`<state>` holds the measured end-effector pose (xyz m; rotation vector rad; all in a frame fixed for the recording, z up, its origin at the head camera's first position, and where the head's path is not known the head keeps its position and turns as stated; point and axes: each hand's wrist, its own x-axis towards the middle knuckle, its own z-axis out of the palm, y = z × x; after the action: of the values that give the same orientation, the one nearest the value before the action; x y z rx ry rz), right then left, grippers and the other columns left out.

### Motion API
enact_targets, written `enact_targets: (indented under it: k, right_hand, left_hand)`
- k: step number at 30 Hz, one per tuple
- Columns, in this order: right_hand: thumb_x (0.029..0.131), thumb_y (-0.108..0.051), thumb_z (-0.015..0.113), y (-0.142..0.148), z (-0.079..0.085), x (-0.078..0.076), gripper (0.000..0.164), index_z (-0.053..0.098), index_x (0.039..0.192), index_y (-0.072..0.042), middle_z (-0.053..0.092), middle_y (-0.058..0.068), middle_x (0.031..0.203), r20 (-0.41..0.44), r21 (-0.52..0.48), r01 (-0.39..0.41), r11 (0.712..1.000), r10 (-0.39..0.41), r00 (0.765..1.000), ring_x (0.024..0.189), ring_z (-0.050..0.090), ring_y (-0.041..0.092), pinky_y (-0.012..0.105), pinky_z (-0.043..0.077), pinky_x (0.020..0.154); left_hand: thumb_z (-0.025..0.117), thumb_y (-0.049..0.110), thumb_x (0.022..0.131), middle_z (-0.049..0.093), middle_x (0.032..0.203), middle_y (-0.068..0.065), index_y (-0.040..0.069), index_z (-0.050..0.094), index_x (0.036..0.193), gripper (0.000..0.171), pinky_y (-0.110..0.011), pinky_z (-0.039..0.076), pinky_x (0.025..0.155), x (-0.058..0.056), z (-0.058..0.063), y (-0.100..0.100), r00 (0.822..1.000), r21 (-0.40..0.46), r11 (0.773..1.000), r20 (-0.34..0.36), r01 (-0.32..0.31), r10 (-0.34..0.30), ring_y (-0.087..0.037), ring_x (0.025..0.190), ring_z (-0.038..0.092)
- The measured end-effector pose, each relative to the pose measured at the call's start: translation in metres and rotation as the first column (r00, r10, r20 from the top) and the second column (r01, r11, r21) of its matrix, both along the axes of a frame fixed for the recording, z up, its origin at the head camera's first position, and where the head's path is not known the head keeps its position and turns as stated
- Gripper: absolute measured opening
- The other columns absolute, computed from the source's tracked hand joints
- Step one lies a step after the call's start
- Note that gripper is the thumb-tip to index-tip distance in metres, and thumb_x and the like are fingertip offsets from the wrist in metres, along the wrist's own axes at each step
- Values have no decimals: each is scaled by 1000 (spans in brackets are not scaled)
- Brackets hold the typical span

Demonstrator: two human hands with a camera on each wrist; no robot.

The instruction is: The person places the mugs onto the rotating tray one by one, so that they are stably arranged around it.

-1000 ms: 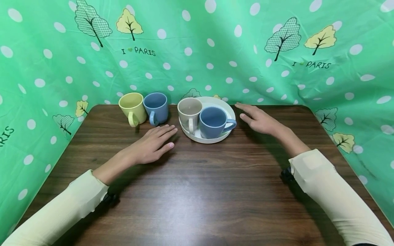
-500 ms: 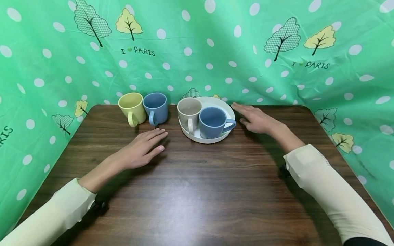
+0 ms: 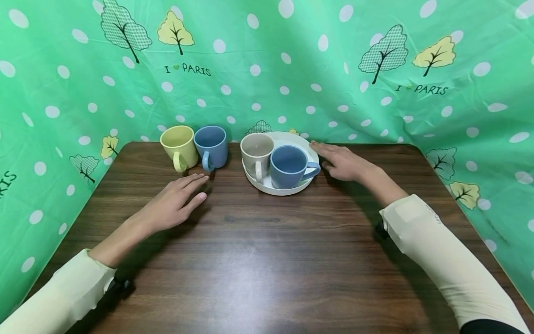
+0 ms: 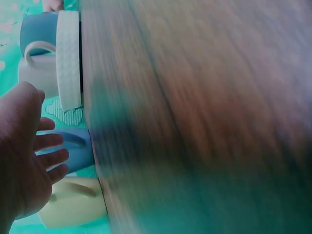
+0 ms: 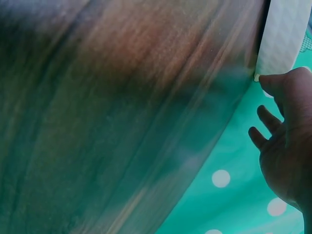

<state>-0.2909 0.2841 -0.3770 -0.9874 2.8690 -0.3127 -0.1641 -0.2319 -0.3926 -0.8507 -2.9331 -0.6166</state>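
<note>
A round white tray (image 3: pixel 269 188) near the table's back edge bears a light grey mug (image 3: pixel 250 160) and a blue mug (image 3: pixel 285 175), both upright. At the tray's right side is my right hand (image 3: pixel 344 163), fingers extended along its rim; in the right wrist view the thumb tip meets the tray's wall (image 5: pixel 282 36). My left hand (image 3: pixel 168 204) holds nothing, fingers stretched out, just in front of a yellow mug (image 3: pixel 185 150) and a second blue mug (image 3: pixel 216 154). In the left wrist view its fingers overlap that blue mug (image 4: pixel 78 156); contact cannot be seen.
The dark wooden table (image 3: pixel 267 260) runs back to a green dotted curtain (image 3: pixel 267 60) printed with trees, which hangs at the back and sides. Both side-by-side mugs at the left have their handles toward the front.
My left hand has drawn left, away from the tray toward the front of the yellow mug. My right hand has shifted slightly left against the tray's rim. Tray and mugs look unmoved.
</note>
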Motion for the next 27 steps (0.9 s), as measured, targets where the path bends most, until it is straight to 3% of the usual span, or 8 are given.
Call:
enact_targets:
  k: [14, 21, 27]
  right_hand:
    - [112, -1, 53, 2, -3, 5, 73, 25, 179, -7, 24, 18, 188, 67, -38, 31, 999, -29, 997, 169, 32, 51, 72, 31, 135]
    - [113, -2, 52, 0, -1, 11, 75, 21, 181, -10, 20, 17, 189, 101, -24, 55, 998, -52, 994, 169, 31, 52, 79, 27, 134]
    - [113, -2, 53, 0, 0, 17, 75, 21, 181, -9, 20, 18, 189, 103, -26, 57, 998, -54, 993, 168, 32, 54, 82, 27, 132]
  left_hand:
    - [49, 37, 123, 62, 161, -25, 2, 59, 160, 53, -73, 45, 124, -7, 0, -16, 989, 81, 986, 3, -146, 146, -52, 151, 58]
    - [53, 33, 121, 70, 148, -26, -1, 68, 149, 46, -71, 50, 119, -10, -3, -21, 977, 204, 958, -35, -201, 212, -50, 142, 65]
    - [54, 33, 121, 72, 143, -27, -2, 71, 142, 45, -71, 50, 118, -13, -1, -23, 962, 261, 929, 5, -264, 272, -50, 140, 66]
